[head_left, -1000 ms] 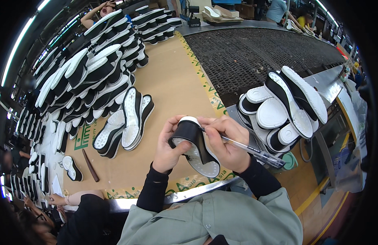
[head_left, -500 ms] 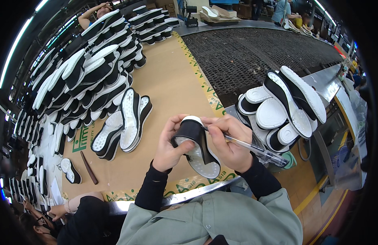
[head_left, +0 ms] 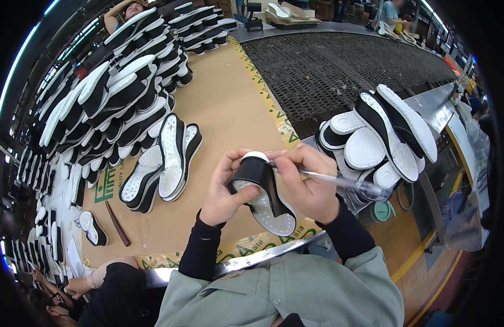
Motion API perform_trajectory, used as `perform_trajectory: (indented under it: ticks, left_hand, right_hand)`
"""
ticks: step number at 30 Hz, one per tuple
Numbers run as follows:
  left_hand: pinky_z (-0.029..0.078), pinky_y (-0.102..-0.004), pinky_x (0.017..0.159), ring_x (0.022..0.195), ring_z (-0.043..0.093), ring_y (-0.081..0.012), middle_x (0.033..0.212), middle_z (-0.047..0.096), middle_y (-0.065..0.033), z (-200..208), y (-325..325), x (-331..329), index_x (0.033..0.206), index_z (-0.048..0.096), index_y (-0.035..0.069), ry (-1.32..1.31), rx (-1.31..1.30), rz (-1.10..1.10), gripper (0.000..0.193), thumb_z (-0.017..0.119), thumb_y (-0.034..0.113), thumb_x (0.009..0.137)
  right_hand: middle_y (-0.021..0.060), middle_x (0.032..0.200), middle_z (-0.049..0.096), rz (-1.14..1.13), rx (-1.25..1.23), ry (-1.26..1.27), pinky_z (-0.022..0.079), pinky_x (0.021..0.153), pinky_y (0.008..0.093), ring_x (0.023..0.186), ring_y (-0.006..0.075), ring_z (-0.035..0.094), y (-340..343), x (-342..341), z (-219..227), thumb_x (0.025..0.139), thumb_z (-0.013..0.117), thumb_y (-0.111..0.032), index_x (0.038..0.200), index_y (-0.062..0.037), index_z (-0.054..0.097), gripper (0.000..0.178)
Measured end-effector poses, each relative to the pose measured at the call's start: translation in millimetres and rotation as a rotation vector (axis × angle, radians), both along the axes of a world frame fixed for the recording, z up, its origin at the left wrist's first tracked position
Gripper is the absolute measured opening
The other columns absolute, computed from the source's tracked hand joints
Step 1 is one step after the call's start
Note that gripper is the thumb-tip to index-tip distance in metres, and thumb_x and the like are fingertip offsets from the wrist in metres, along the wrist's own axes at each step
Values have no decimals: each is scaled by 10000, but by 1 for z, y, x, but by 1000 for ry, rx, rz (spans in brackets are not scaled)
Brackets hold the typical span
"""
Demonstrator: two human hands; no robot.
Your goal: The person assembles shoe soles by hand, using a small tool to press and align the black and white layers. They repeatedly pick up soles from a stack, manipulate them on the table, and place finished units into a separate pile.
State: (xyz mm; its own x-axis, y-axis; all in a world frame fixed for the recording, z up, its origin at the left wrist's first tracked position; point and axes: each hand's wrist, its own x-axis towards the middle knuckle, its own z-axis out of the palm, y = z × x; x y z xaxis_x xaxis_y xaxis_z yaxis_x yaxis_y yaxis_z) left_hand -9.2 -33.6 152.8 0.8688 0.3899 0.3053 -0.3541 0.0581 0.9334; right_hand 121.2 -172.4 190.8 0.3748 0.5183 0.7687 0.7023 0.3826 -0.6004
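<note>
A black and white wedge shoe sole is tilted in front of me, heel end up, over the near part of the table. My left hand grips it by the heel, thumb pressed on the dimpled white inner face. With my right hand I hold a clear-barrelled pen, its tip at the black side wall just under the white heel rim. The pen's back end is smeared by motion. A few more wedge soles lie on the cardboard to the left of my hands.
Large stacks of soles fill the left side. Another pile of soles stands at the right, beside a dark mesh conveyor. A brown stick-like tool and a small sole lie at the near left. A co-worker's arm is at the lower left.
The pen's tip has shifted slightly along the heel's side and its back end has swung. Both hands keep their hold; the sole has barely moved. My view has shifted slightly.
</note>
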Motion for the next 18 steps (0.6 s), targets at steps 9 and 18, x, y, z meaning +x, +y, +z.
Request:
perform_trajectory:
  ticks: [9, 18]
  left_hand:
    - [440, -282, 946, 1090, 570, -152, 1177, 589, -74, -1, 2, 0, 1298, 412, 29, -4, 3, -9, 713, 834, 161, 738]
    - [438, -281, 946, 1082, 573, -147, 1162, 595, -70, -1, 3, 0, 1285, 418, 29, -3, -31, 10, 677, 817, 144, 751]
  right_hand:
    - [121, 706, 608, 8, -132, -15, 464, 560, 332, 617, 249, 608, -1, 2, 20, 880, 643, -90, 799, 12, 604, 135]
    - [80, 701, 607, -33, -71, -70, 461, 550, 265, 618, 151, 610, -1, 1, 6, 871, 614, 8, 856, 35, 633, 36]
